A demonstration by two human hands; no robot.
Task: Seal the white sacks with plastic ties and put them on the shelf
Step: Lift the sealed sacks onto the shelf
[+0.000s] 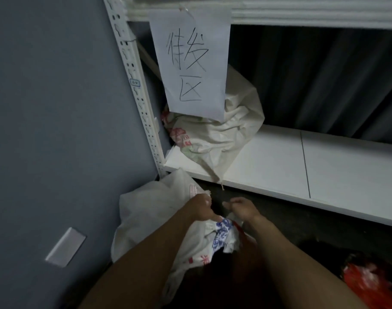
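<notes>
A white sack [150, 210] with red and blue print sits on the floor in the corner below the shelf. My left hand [201, 208] grips its gathered neck. Just to the right, my right hand [242, 207] is pinched shut on something small and dark at the neck; the tie itself is too small to make out. Another white sack [224, 134] with red print lies on the white shelf board [302, 166] at its left end, its tied neck hanging over the front edge.
A paper sign [190, 63] with handwritten characters hangs from the upper shelf. The white perforated upright [134, 81] stands against the grey wall [56, 108]. A red bag [369, 282] lies on the dark floor at lower right. A dark curtain hangs behind the shelf.
</notes>
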